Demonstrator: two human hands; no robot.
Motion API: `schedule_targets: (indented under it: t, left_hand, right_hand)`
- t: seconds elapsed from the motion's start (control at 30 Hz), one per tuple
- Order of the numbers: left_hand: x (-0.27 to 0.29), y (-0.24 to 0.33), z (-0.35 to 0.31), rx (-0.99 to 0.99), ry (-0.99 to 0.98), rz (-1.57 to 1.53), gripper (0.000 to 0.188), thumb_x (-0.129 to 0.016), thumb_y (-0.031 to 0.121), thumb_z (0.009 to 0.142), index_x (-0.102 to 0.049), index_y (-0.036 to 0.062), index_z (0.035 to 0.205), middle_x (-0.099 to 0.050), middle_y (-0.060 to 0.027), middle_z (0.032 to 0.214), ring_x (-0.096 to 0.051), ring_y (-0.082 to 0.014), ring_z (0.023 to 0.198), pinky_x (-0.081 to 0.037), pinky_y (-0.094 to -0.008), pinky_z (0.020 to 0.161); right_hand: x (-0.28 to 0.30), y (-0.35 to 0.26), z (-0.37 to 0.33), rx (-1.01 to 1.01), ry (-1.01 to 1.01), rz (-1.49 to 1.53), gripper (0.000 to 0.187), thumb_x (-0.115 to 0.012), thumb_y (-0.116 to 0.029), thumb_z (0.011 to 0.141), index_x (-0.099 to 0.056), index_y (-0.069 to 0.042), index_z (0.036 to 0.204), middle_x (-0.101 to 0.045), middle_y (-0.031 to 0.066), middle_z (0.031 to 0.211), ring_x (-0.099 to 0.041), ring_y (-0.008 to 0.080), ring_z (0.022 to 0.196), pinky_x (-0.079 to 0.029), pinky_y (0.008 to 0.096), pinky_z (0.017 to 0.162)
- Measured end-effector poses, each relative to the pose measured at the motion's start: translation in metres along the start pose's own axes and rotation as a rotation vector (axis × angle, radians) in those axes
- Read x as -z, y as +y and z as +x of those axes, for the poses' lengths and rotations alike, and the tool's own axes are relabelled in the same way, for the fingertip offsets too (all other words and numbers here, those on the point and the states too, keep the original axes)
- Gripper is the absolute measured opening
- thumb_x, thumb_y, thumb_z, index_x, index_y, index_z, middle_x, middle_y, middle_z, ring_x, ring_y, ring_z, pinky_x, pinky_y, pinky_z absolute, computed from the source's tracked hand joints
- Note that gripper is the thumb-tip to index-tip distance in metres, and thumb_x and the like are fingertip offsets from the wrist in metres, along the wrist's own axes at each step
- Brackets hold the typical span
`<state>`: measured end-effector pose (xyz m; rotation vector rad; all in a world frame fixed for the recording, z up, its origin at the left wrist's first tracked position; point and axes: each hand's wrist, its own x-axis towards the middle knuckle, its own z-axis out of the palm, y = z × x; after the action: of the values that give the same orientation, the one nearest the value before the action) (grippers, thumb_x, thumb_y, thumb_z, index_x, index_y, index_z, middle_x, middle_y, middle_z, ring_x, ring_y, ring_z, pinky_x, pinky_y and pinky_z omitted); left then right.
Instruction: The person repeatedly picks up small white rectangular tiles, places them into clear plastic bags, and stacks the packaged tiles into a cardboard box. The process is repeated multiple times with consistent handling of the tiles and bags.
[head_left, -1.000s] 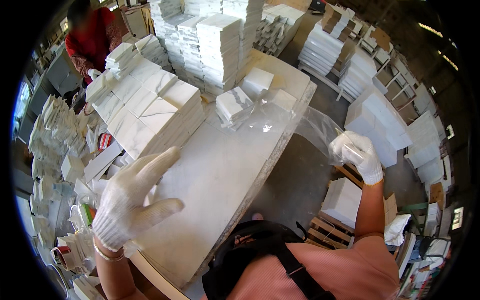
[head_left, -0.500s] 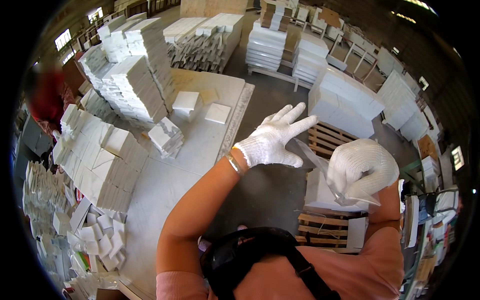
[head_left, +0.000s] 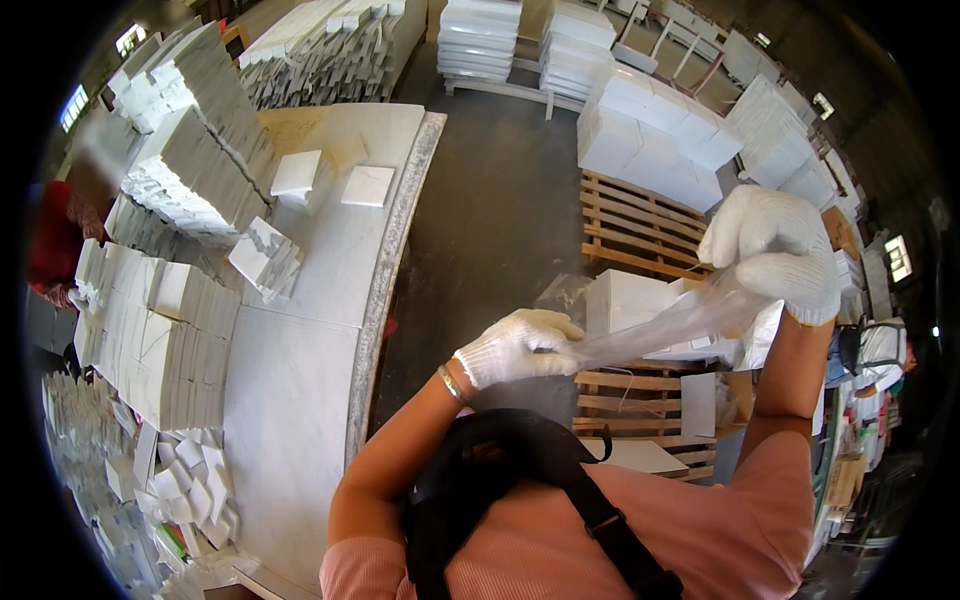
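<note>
A strip of clear plastic film (head_left: 665,328) stretches between my two hands, slanting up to the right. My left hand (head_left: 520,347), in a white knitted glove, pinches its lower left end. At the other end, my right hand (head_left: 775,250), gloved the same way, is closed on the film with the fingers curled. A loose part of the film stands out above my left hand. Beneath the film, white boxes or blocks (head_left: 618,298) rest on a wooden pallet (head_left: 632,400), partly hidden by it.
On the left, a stone-topped table (head_left: 290,380) bears tall stacks of marble tiles (head_left: 200,165) and two loose tiles. Another pallet (head_left: 640,225) lies ahead, beside a row of white blocks (head_left: 655,135). A person in red (head_left: 55,235) stands at the far left.
My left hand has gone from spread fingers to a pinch on the film and moved down. My right hand has risen, drawing the film taut. The view has shifted to the right.
</note>
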<state>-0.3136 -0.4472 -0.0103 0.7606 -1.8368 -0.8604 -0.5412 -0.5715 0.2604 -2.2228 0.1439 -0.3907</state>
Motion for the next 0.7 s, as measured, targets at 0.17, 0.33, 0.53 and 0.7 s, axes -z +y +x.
schedule_targets:
  t: [0.17, 0.33, 0.53, 0.7]
  left_hand:
    - [-0.014, 0.017, -0.081, 0.244, 0.192, -0.099, 0.018, -0.073, 0.017, 0.088, -0.071, -0.0006, 0.087, -0.069, -0.0139, 0.097, -0.066, -0.0310, 0.088, -0.052, -0.0381, 0.080]
    - [-0.037, 0.038, -0.164, 0.401, 0.514, -0.042, 0.020, -0.068, 0.017, 0.091, -0.069, -0.0024, 0.089, -0.069, -0.0156, 0.096, -0.066, -0.0327, 0.089, -0.051, -0.0384, 0.081]
    - [-0.088, 0.075, -0.265, 0.668, 0.797, -0.064, 0.032, -0.063, 0.028, 0.098, -0.070, -0.0026, 0.105, -0.071, -0.0164, 0.106, -0.067, -0.0299, 0.099, -0.050, -0.0364, 0.090]
    - [-0.136, 0.095, -0.325, 0.814, 1.163, -0.281, 0.034, -0.066, 0.028, 0.098, -0.072, -0.0019, 0.113, -0.072, -0.0087, 0.100, -0.065, -0.0179, 0.093, -0.051, -0.0325, 0.088]
  right_hand:
    - [-0.053, 0.028, 0.046, -0.244, 0.206, 0.135, 0.011, -0.068, -0.009, 0.088, -0.061, -0.004, 0.081, -0.067, 0.0064, 0.083, -0.062, 0.0111, 0.077, -0.050, 0.0270, 0.069]
    - [-0.128, 0.049, 0.103, -0.270, 0.019, 0.215, 0.014, -0.066, -0.015, 0.096, -0.063, -0.006, 0.086, -0.059, -0.0021, 0.071, -0.056, 0.0040, 0.065, -0.047, 0.0226, 0.063]
    - [-0.239, 0.037, 0.165, -0.262, -0.404, 0.242, 0.018, -0.068, -0.021, 0.096, -0.062, -0.005, 0.090, -0.056, -0.0008, 0.066, -0.053, 0.0044, 0.060, -0.045, 0.0245, 0.055]
    - [-0.355, 0.044, 0.225, -0.243, -0.658, 0.211, 0.027, -0.068, -0.030, 0.095, -0.061, -0.006, 0.087, -0.058, 0.0002, 0.065, -0.056, 0.0077, 0.059, -0.045, 0.0269, 0.055]
